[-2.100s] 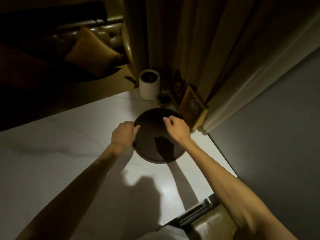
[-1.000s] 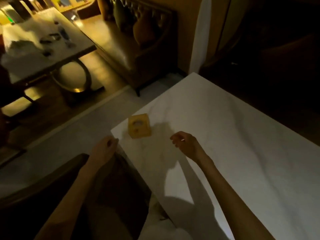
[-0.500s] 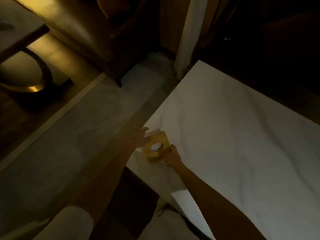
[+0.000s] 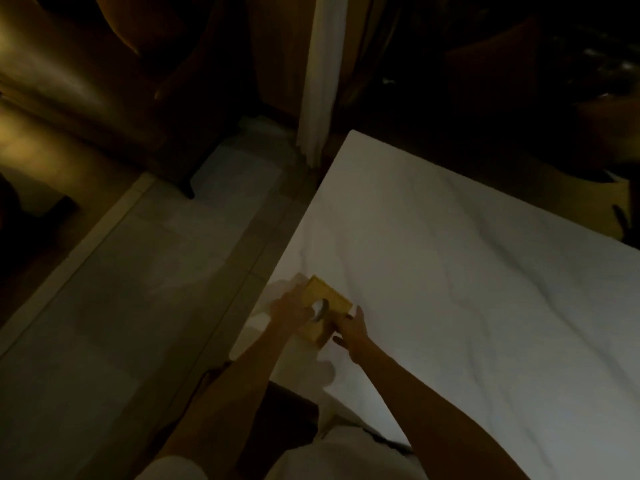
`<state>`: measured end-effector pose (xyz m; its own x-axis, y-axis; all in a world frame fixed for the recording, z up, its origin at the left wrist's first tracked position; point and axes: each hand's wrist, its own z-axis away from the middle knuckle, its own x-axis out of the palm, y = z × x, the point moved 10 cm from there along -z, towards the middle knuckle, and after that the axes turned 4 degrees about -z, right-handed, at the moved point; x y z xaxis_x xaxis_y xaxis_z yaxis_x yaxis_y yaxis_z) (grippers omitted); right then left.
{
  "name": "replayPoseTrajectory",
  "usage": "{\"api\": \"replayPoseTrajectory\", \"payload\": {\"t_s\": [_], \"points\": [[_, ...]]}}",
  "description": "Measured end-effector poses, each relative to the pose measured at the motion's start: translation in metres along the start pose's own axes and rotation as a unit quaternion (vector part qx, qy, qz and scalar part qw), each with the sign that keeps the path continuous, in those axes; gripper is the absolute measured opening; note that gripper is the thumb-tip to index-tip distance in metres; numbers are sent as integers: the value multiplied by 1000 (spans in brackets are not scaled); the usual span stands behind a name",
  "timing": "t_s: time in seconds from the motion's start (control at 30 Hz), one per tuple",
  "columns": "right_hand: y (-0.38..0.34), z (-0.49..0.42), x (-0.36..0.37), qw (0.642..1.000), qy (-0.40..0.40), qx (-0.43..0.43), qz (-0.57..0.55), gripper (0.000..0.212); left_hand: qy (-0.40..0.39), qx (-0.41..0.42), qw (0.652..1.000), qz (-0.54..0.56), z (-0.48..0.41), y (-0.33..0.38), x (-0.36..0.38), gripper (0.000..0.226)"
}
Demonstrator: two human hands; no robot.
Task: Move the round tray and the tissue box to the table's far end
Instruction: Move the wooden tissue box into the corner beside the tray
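Note:
A small yellow tissue box (image 4: 327, 298) with a round opening on top is tilted near the left corner of the white marble table (image 4: 467, 289). My left hand (image 4: 289, 308) grips its left side and my right hand (image 4: 349, 329) grips its right side. The box looks lifted or tipped off the tabletop. The round tray is out of view.
The table's left edge drops to a grey tiled floor (image 4: 138, 306). A white curtain or post (image 4: 320, 74) stands beyond the far corner. A dark sofa (image 4: 104, 64) sits at the upper left. It is very dim all around.
My hands left the round tray, my view swung to the table's other end, and both hands closed on the tissue box, which is now tilted up.

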<state>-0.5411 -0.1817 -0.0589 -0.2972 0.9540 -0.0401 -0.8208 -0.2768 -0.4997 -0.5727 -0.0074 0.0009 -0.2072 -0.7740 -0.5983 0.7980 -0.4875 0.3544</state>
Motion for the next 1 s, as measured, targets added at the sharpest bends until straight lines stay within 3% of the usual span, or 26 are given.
{"api": "replayPoseTrajectory", "payload": {"t_s": [0.1, 0.2, 0.3, 0.43, 0.53, 0.57, 0.63, 0.7, 0.87, 1.0], "points": [[-15, 19, -10, 999, -30, -7, -17, 96, 23, 19, 1000, 9, 1, 33, -5, 59], [-32, 32, -21, 996, -59, -14, -60, 102, 20, 31, 999, 29, 3, 72, -6, 75], [-62, 48, -54, 988, -30, -82, -125, 117, 24, 59, 997, 32, 15, 112, -4, 83], [-97, 61, -117, 981, -5, -152, -120, 95, -15, 84, 993, 83, 30, 156, 13, 83], [-110, 67, -167, 982, -20, -165, -86, 78, -64, 127, 974, 176, 42, 187, 25, 44], [-115, 70, -184, 982, -29, -167, -78, 75, -73, 146, 963, 214, 49, 198, 25, 41], [-122, 79, -218, 982, -44, -172, -61, 71, -98, 157, 948, 258, 58, 217, 31, 67], [-125, 89, -252, 983, -58, -171, -41, 61, -138, 171, 946, 239, 70, 241, 48, 77], [-119, 109, -355, 979, -100, -180, -5, 45, -228, 223, 933, 165, 127, 316, 119, 57], [-107, 126, -460, 972, -33, -224, -57, 56, -217, 216, 927, 215, 159, 380, 196, 53]]}}
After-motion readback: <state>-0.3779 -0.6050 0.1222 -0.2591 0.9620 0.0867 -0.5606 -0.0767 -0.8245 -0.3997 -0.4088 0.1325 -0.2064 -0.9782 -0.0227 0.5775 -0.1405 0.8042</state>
